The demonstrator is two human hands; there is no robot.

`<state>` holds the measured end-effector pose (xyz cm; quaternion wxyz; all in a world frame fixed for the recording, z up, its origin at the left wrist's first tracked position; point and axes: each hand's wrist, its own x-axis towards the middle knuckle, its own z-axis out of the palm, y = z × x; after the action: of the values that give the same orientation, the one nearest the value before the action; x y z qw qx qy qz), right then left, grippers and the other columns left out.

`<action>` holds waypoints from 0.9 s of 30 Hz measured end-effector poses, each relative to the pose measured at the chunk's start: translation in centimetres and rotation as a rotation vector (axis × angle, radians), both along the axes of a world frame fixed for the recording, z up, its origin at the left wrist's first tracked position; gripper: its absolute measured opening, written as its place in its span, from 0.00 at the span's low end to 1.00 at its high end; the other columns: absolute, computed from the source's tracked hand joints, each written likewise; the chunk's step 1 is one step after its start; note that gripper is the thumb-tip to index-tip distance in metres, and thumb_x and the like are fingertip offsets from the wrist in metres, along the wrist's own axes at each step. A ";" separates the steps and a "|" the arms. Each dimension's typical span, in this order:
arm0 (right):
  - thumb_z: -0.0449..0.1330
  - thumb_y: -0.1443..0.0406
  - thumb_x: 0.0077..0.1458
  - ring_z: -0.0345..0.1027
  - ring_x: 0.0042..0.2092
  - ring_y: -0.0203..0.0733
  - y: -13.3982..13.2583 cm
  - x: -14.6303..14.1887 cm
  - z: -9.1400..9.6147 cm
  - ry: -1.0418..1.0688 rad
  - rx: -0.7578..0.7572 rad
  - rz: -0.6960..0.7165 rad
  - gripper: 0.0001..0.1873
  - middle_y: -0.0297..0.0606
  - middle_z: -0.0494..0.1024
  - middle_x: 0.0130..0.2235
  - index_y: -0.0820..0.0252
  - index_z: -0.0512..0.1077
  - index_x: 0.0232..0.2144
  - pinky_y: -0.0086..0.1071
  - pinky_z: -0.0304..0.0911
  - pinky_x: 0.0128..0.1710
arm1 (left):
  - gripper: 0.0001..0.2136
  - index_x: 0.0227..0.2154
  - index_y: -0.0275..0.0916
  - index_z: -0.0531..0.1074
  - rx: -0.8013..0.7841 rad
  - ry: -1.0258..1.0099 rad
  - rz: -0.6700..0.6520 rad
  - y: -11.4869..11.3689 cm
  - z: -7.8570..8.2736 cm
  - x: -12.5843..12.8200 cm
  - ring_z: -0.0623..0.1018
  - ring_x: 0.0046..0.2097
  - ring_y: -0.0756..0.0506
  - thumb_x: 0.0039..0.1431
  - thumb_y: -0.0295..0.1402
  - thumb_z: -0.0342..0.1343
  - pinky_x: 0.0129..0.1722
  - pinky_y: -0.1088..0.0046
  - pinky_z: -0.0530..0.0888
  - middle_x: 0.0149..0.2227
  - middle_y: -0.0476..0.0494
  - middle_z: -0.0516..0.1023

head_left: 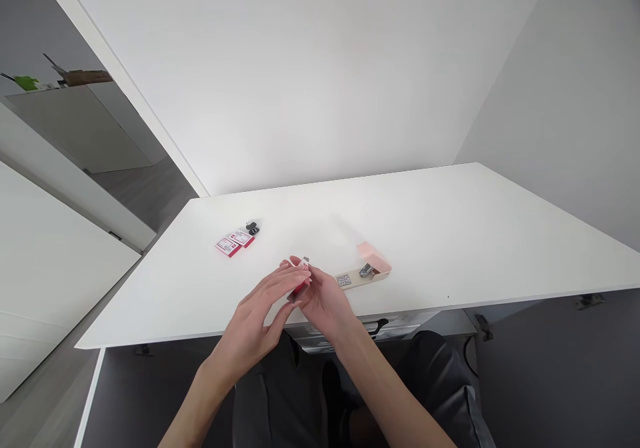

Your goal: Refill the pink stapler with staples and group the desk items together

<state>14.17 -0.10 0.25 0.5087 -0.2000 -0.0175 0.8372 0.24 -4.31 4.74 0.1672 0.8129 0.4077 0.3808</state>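
**Small red-and-white box (300, 289) held btwn both hands, nr tbl. front edge**

Head view, looking down at a white table (450, 235). The box is above the tbl. nr its front edge, partly hidden by fingers. L hand (265, 311): grasping the box, fingers over its upper side, thumb lower down. R hand (324, 301): curled round the box's other side, also gripping it; exact fingertip contact can't be told.

Just beside the R hand lies a stapler (356, 279), w/ cream base, metal plate toward its L end & raised pink cover (375, 257) at its R end; its L end is partly hidden by the hand. Farther L on the tbl., well apart from the hands: two red-and-white packets (229, 246), side by side, touching or nearly so, & a small black obj. (253, 229) just beyond them, too small to ID. Below the front edge: wearer's dark trousers (280, 398). Behind the tbl.: white wall (325, 81).
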 end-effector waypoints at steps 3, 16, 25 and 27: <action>0.59 0.67 0.64 0.77 0.55 0.44 0.4 -0.2 -0.1 0.008 -0.001 0.013 0.08 0.46 0.83 0.47 0.63 0.79 0.41 0.33 0.74 0.54 | 0.20 0.59 0.50 0.73 0.070 0.008 0.019 0.0 -0.5 -0.4 0.75 0.64 0.39 0.67 0.29 0.57 0.65 0.51 0.72 0.59 0.45 0.79; 0.67 0.64 0.62 0.76 0.58 0.47 -0.3 0.4 0.2 -0.109 0.160 -0.082 0.11 0.47 0.83 0.52 0.66 0.80 0.43 0.43 0.67 0.66 | 0.23 0.58 0.45 0.70 -0.115 -0.681 0.413 1.7 -1.4 -1.2 0.74 0.64 0.38 0.62 0.40 0.66 0.62 0.57 0.74 0.62 0.38 0.74; 0.74 0.60 0.54 0.77 0.56 0.48 -0.7 0.5 0.6 -0.223 0.242 -0.017 0.19 0.47 0.85 0.49 0.69 0.82 0.43 0.41 0.68 0.65 | 0.23 0.59 0.45 0.69 -0.194 -0.692 0.324 1.4 -1.9 -1.4 0.76 0.61 0.39 0.63 0.40 0.65 0.60 0.59 0.75 0.60 0.38 0.76; 0.76 0.60 0.51 0.77 0.56 0.49 -0.7 0.5 0.6 -0.234 0.215 -0.027 0.20 0.47 0.85 0.49 0.69 0.83 0.42 0.41 0.68 0.65 | 0.23 0.59 0.45 0.70 -0.179 -0.664 0.307 1.4 -2.0 -1.4 0.76 0.61 0.39 0.63 0.39 0.65 0.59 0.59 0.76 0.59 0.38 0.76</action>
<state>14.67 -0.83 0.85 0.5327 -0.2408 -0.1637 0.7946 -1.14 -2.91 2.76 0.3019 0.5567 0.4799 0.6071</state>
